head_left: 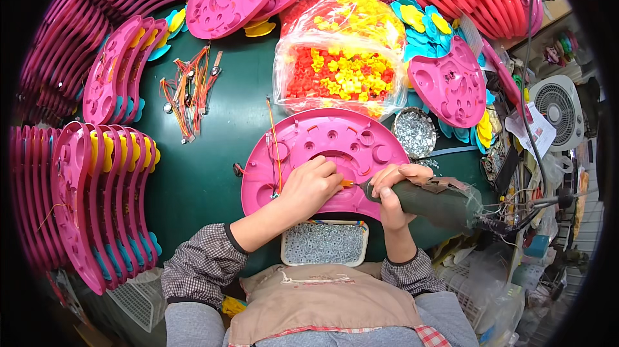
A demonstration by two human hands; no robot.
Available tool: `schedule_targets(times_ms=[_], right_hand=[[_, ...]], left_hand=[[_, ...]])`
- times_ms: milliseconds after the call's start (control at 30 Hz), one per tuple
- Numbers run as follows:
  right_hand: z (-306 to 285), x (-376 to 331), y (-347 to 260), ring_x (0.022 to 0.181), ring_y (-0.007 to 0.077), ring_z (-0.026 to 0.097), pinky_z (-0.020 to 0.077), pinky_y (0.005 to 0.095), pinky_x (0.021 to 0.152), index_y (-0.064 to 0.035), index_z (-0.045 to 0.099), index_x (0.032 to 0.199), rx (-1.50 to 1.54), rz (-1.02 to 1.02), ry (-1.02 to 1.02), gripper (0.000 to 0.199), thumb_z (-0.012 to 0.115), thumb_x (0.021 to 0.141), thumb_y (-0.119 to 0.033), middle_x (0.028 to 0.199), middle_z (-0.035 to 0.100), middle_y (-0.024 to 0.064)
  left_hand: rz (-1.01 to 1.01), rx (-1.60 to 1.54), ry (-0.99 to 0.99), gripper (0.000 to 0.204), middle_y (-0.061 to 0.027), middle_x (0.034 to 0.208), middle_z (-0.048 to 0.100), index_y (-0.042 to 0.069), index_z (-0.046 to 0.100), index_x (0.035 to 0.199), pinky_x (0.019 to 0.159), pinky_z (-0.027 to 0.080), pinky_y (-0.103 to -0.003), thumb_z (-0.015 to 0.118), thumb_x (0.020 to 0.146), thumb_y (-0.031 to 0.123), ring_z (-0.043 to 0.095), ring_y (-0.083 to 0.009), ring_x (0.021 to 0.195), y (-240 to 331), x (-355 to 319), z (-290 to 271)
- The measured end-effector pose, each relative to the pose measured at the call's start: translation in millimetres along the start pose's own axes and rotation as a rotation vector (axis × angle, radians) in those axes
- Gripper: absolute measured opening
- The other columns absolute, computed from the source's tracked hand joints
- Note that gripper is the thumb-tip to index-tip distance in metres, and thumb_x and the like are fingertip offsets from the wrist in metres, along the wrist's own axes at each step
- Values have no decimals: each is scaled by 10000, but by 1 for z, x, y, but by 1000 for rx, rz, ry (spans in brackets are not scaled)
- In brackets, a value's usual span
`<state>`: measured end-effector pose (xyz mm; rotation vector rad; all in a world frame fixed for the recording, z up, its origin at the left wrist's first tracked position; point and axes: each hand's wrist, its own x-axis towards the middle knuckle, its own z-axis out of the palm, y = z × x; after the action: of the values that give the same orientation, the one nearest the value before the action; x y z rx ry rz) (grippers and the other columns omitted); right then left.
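Observation:
A curved pink plastic panel [303, 129], its moulded inner side up, lies on the table in front of me. My right hand [394, 195] is wrapped round a dark green electric screwdriver [438, 205], held nearly level with its tip pointing left over the panel. Against the panel, my left hand [311, 186] has its fingers curled and pressed together by the screwdriver's tip; what they pinch is hidden. A small orange piece [348, 183] shows between fingertips and tip. Thin wires [275, 147] with a small board rise from the panel's left part, beside my left hand.
A tray of small silvery screws [325, 244] sits before my lap, a round bowl of metal parts [414, 133] right of the panel. Behind stands a plastic bag of red and yellow pieces [342, 69]. Pink panels stack at left [80, 205]; wire bundles [191, 92] lie nearby.

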<state>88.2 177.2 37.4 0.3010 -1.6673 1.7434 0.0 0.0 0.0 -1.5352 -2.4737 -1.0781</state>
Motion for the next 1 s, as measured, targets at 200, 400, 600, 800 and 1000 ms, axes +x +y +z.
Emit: schedule_targets(times_ms=[200,400,600,800,1000], right_hand=[[0,0,-1,636,195,598,575,396,649,-30,406,1289,1,-24,-16,464,661,907,37,771,609,107],[1,-2,6,643,194,602,569,372,650,-33,404,1279,14,-10,-15,465,664,903,45,760,608,108],[-1,1,7,673,191,615,564,362,665,-26,448,1282,164,44,-7,442,632,894,83,782,612,102],[-5,-8,-39,714,211,634,576,400,706,-34,467,1280,286,31,3,447,646,890,90,795,617,108],[-1,-70,-55,661,211,622,564,402,718,-96,418,1243,34,302,-141,457,696,893,0,735,617,83]], left_hand=[[5,15,8,163,-49,873,600,68,734,896,768,554,-380,791,802,189,615,-239,906,0,1,2],[10,21,-6,163,-45,874,618,70,757,919,759,559,-378,797,812,186,620,-238,895,0,0,2],[-20,4,-40,195,-49,905,666,53,786,974,755,570,-386,814,836,187,639,-239,902,2,0,-2],[28,-44,74,327,-86,1042,681,41,756,1100,830,557,-430,832,812,173,645,-301,965,11,2,-12],[196,35,1,217,-34,916,592,98,695,895,796,482,-378,794,733,201,592,-227,912,55,-50,-22]])
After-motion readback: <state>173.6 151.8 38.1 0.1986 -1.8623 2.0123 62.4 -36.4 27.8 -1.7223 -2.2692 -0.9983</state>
